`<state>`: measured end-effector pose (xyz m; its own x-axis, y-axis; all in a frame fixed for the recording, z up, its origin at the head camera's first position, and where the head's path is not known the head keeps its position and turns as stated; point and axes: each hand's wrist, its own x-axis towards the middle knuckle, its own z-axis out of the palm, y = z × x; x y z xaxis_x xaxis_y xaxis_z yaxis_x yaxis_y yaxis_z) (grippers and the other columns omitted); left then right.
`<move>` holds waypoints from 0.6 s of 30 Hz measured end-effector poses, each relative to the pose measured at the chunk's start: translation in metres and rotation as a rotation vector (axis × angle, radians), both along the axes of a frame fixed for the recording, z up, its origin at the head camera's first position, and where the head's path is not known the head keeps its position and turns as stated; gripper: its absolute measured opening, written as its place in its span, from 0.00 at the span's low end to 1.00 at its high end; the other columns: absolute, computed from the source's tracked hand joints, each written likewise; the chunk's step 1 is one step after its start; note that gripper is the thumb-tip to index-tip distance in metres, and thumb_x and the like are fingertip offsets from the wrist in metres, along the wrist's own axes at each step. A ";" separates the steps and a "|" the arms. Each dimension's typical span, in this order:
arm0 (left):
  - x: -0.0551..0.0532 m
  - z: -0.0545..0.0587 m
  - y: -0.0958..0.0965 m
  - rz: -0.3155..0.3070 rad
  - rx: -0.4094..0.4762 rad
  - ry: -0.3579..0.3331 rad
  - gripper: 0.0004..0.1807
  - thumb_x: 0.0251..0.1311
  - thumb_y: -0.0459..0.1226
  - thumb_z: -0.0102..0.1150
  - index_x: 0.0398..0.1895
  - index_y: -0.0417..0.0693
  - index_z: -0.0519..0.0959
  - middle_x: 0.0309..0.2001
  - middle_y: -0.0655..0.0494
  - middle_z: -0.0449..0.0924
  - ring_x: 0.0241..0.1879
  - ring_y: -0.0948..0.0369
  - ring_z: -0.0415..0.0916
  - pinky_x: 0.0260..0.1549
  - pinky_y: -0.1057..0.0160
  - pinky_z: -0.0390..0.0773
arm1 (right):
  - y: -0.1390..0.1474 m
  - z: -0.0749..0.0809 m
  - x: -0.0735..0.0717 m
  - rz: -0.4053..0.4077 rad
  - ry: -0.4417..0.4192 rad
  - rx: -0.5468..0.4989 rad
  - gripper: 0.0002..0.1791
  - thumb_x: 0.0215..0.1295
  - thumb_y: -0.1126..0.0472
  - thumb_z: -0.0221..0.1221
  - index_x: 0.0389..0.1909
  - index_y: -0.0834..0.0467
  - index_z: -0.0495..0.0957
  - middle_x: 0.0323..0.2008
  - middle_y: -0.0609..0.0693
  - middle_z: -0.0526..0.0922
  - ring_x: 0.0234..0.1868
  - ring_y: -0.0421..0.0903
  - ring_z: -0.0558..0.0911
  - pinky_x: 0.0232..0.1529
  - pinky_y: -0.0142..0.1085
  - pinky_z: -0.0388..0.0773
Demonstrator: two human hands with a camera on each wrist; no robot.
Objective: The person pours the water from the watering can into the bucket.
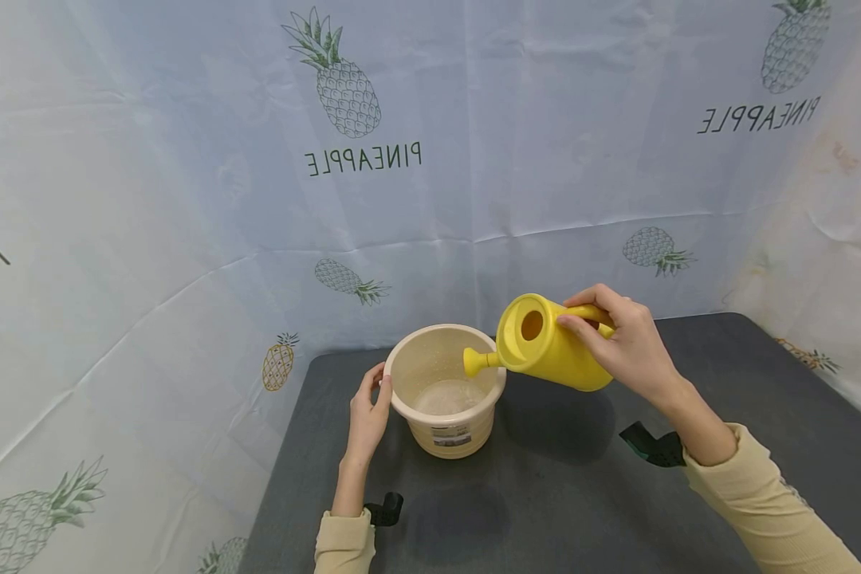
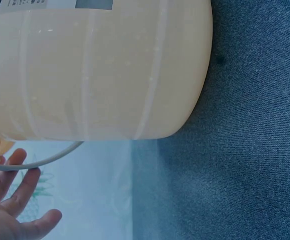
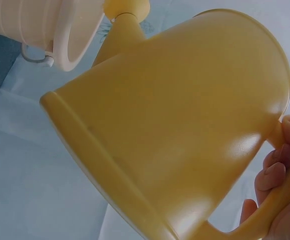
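Observation:
A cream plastic bucket (image 1: 443,430) with a label stands upright on the dark table. My left hand (image 1: 367,410) touches its left rim. In the left wrist view, the fingers (image 2: 22,197) of that hand are spread, with fingertips against the grey bail handle (image 2: 52,159). Raised at the right is a yellow watering can (image 1: 570,351), tilted left, its spout's rose (image 1: 476,362) over the bucket's opening. My right hand (image 1: 634,343) grips the can's handle (image 3: 269,210), fingers curled round it. The bucket's inner bottom looks pale and speckled.
The dark fabric-covered table (image 1: 545,510) extends to both sides of the bucket. A pale curtain (image 1: 509,175) printed with pineapples hangs behind the table and along its sides. Black straps (image 1: 653,446) with wrist cameras sit on both forearms.

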<state>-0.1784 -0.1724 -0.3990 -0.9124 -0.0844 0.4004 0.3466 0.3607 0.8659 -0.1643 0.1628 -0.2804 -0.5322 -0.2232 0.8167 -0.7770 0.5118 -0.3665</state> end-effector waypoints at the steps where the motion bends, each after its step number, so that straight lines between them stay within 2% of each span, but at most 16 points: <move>1: 0.000 0.000 0.000 0.000 0.000 -0.001 0.20 0.69 0.35 0.45 0.60 0.33 0.67 0.53 0.36 0.73 0.57 0.43 0.65 0.53 0.42 0.64 | 0.000 0.000 0.000 -0.001 0.000 0.001 0.15 0.44 0.78 0.66 0.35 0.64 0.77 0.30 0.50 0.81 0.29 0.33 0.76 0.31 0.22 0.70; 18: 0.000 0.000 0.000 -0.006 0.000 -0.005 0.20 0.69 0.35 0.45 0.61 0.33 0.67 0.53 0.35 0.72 0.58 0.43 0.64 0.54 0.41 0.63 | 0.000 0.001 0.000 -0.004 0.002 0.011 0.15 0.44 0.78 0.66 0.34 0.65 0.77 0.29 0.50 0.81 0.28 0.35 0.75 0.31 0.24 0.69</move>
<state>-0.1784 -0.1724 -0.3994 -0.9151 -0.0794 0.3954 0.3439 0.3586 0.8678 -0.1642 0.1624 -0.2798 -0.5316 -0.2300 0.8152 -0.7754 0.5193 -0.3592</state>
